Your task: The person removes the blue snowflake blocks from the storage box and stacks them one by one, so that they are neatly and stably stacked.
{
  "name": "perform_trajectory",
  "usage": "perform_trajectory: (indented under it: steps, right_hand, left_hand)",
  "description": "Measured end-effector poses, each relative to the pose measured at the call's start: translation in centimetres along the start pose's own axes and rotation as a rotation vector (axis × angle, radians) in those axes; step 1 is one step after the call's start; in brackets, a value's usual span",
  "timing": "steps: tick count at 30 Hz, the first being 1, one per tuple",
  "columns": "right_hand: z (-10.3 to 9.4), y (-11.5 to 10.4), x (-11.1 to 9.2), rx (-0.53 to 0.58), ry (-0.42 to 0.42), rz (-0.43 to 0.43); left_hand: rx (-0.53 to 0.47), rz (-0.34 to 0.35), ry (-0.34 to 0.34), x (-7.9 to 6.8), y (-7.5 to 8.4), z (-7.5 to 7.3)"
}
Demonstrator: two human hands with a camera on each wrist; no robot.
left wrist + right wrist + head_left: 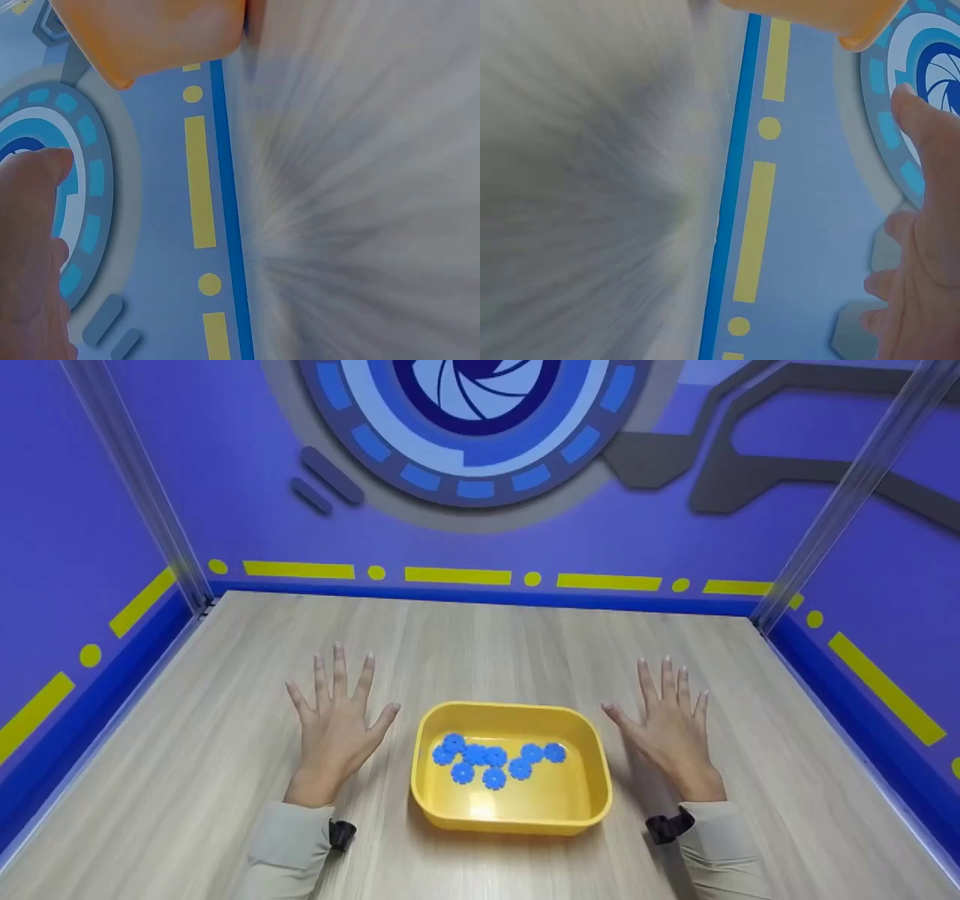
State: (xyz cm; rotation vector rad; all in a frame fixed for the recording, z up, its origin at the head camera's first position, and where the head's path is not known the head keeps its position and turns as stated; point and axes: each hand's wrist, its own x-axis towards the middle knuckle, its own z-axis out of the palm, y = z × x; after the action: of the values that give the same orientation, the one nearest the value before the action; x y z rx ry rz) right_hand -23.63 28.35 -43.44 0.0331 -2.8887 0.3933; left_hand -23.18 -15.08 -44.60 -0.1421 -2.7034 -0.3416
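Observation:
A yellow rectangular bin [517,819] stands on the wooden table in the head view. Inside it lie several small blue notched discs [493,778], some overlapping, mostly toward the left and back. To the bin's left, my left hand [334,739] is spread with straight fingers, palm down, and holds nothing. My right hand [673,739] is spread the same way on the bin's right, apart from it and also without anything in it. Each wrist view shows the thumb side of its hand, with the side of the bin at the top edge.
The pale wood-grain table [480,652] reaches back to a blue printed wall [465,547] with yellow dashes. Side walls and clear corner posts [832,502] enclose it left and right. A black band [670,826] sits at the right wrist, another [342,835] at the left.

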Motion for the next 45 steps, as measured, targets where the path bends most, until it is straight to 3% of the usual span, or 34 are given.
perform_trajectory:
  steps: [4, 8, 11, 16, 23, 28, 33, 38, 45]
  right_hand:
    - [-0.2, -0.2, -0.2, 0.074, -0.015, 0.004]
    - [-1.2, -0.6, 0.0, 0.198, 0.007, 0.005]
    - [-2.3, -1.2, 0.4, 0.325, 0.036, -0.003]
    - [-4.1, -2.5, 1.3, 0.506, 0.031, -0.085]
    - [-4.8, -5.2, 2.7, 0.537, -0.219, -0.263]
    - [-3.5, -7.6, 3.6, 0.463, -0.415, -0.375]
    - [-2.3, -10.0, 4.0, 0.381, -0.559, -0.447]
    - [-1.2, -11.6, 4.3, 0.327, -0.648, -0.467]
    - [0.0, -12.9, 4.7, 0.302, -0.664, -0.494]
  left_hand:
    - [-0.020, 0.001, 0.000, -0.1, 0.1, -0.2]
    - [-0.142, 0.003, 0.008, 0.1, 0.5, -0.8]
    - [-0.341, -0.006, 0.008, 0.1, 0.8, -1.2]
    - [-0.792, -0.071, -0.046, 0.0, 1.4, -1.2]
    - [-1.338, -0.268, -0.216, -0.1, 2.6, 0.5]
    - [-1.576, -0.376, -0.344, -0.7, 3.2, 2.5]
    - [-1.675, -0.397, -0.404, -1.5, 3.5, 3.9]
    - [-1.672, -0.356, -0.474, -1.9, 3.5, 4.7]
    - [-1.677, -0.336, -0.426, -2.0, 3.3, 4.8]
